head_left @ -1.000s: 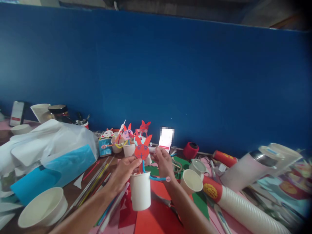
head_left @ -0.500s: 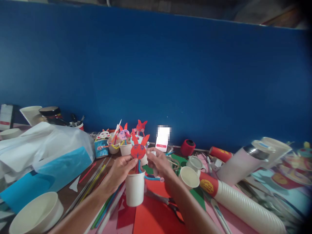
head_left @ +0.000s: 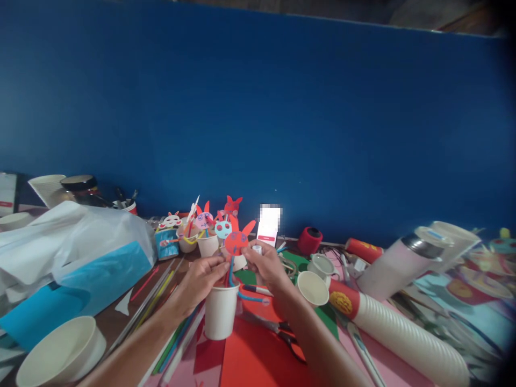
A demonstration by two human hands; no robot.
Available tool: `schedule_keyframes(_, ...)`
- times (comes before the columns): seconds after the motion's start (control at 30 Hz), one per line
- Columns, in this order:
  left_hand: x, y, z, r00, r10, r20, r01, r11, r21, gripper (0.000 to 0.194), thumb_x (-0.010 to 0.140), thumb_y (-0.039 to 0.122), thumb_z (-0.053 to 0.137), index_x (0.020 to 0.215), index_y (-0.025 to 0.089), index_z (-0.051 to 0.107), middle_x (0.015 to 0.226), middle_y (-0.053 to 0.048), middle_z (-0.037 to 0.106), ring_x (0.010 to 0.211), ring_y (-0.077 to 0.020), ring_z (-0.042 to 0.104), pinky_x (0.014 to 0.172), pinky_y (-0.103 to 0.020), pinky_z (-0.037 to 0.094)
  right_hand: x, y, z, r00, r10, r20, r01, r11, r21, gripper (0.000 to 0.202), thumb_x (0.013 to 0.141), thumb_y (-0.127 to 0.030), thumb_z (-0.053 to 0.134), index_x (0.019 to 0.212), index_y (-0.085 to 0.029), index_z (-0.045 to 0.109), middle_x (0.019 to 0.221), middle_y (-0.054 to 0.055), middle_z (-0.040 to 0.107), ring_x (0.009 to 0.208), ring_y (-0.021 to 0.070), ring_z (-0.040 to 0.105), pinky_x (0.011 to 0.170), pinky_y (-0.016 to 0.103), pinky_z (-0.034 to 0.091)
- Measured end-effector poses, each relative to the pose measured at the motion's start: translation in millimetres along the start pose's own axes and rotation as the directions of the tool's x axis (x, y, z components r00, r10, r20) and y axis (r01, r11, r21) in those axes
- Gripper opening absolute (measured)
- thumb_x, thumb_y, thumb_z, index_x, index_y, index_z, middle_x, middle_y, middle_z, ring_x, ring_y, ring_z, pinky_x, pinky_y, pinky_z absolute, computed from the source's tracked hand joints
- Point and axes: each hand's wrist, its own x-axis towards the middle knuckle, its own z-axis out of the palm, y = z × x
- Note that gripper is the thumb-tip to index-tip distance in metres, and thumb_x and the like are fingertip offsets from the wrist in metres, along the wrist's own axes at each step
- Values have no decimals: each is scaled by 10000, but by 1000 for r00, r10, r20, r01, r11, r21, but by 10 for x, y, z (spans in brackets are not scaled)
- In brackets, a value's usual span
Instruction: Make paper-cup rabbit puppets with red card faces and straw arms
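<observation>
A red paper rabbit face (head_left: 236, 243) with drawn features tilts above a white paper cup (head_left: 220, 312). A blue straw (head_left: 231, 271) rises from the cup beneath it, and a second blue straw (head_left: 252, 298) sticks out rightward. My right hand (head_left: 268, 264) pinches the face's right edge; a small white cylinder (head_left: 257, 249) shows at its fingers. Just above the cup's rim, my left hand (head_left: 205, 277) is closed at the fingertips beside red strips; what it grips is hidden. Under my right hand is a marker (head_left: 258, 290).
Other rabbit-faced cups (head_left: 207, 246) stand behind. Scissors (head_left: 288, 338) lie on red paper (head_left: 258, 363). To the right are a tape roll (head_left: 309, 240), stacked cups (head_left: 407, 328) and a flask (head_left: 399, 266); to the left, a bowl (head_left: 60, 352), straws (head_left: 173, 349) and blue paper (head_left: 80, 295).
The red rabbit face has shifted right and tilted clockwise. My left fingertips have come off its lower edge, while my right fingers have closed at its right side.
</observation>
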Motion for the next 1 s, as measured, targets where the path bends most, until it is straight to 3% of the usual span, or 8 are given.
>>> schedule_keyframes(0.1,1,69,-59,999,18,35,-17,1000,-14,318,666,360,667,885,131,689,725,-53,702,673,-200,639,639,-260,472,46,-8,-79,996,-31,-85,25,998,-66,239,674,-390,592,653,-190,462,399,-99,354,345,51,309,357,180,260)
schedule_keyframes(0.23,17,200,-221,994,60,-94,-61,998,-2,305,669,345,669,899,144,678,699,-43,697,622,-181,637,561,-231,468,103,16,-183,992,-49,-114,24,978,-206,201,682,-364,582,654,-185,495,389,-84,392,348,66,329,346,180,235)
schedule_keyframes(0.43,10,395,-370,950,124,-286,-154,984,-85,345,616,288,716,929,160,650,688,-2,689,566,-127,612,510,-180,453,93,44,-242,996,-82,-33,61,909,-413,130,663,-297,612,628,-178,573,441,-67,453,400,71,356,404,184,244)
schedule_keyframes(0.5,4,425,-395,932,138,-335,-178,980,-91,349,611,263,714,938,161,648,712,5,692,572,-116,610,508,-167,449,64,58,-234,991,-126,41,128,830,-543,110,690,-283,594,643,-184,588,479,-55,488,432,79,385,430,187,250)
schedule_keyframes(0.63,-22,456,-452,924,146,-354,-190,977,-93,320,653,226,654,965,159,646,712,-1,697,580,-137,623,517,-189,469,-1,130,-177,938,-223,265,345,529,-775,97,755,-269,545,748,-208,620,580,-20,589,521,116,494,484,203,276)
schedule_keyframes(0.83,-130,612,-564,911,212,-354,-247,968,-55,334,633,196,659,966,174,641,713,-3,704,552,-151,628,490,-206,476,-75,254,-44,763,-158,627,645,114,-756,137,783,-172,497,827,-202,623,766,39,678,657,156,589,569,233,310)
schedule_keyframes(0.9,-167,668,-582,907,237,-349,-269,962,-45,293,631,194,677,922,175,649,728,-3,708,575,-142,627,508,-193,472,-97,292,-10,733,-76,675,680,64,-731,131,789,-167,494,822,-195,618,755,39,675,667,157,593,573,234,310)
schedule_keyframes(1.0,-195,693,-564,919,255,-302,-271,962,-11,234,659,229,675,885,167,659,777,-18,709,612,-135,621,528,-180,457,-116,329,1,733,31,680,672,127,-730,72,773,-244,563,811,-215,616,749,18,669,701,162,598,587,231,316)
